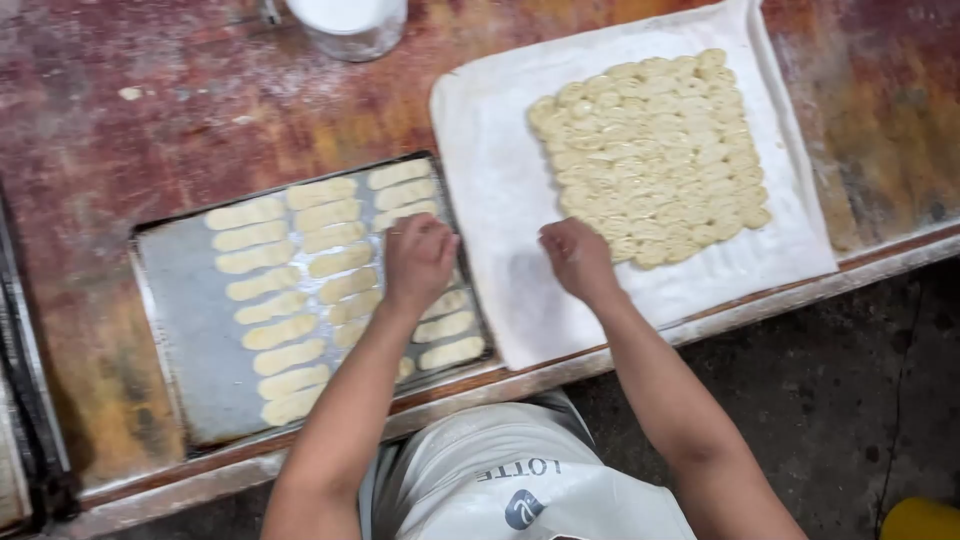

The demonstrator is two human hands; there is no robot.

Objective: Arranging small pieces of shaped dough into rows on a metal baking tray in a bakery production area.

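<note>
The left hand (418,262) was curled over the baking tray (180,300) at lower left, its fingers apparently pinching a dough strip (440,300) I could barely see, while the right hand (575,258) pinched at the slab of dough pieces (655,155) on the white cloth (500,190), upper right. That dough looked soft, light and easily stretched — best lifted by both ends. The tray held three rows of pale strips — a pale tub (345,25) stood at top centre, contents unclear.

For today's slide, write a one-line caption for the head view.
Left hand over dough fingers on a metal tray; right hand at a dough slab on white cloth.
</note>
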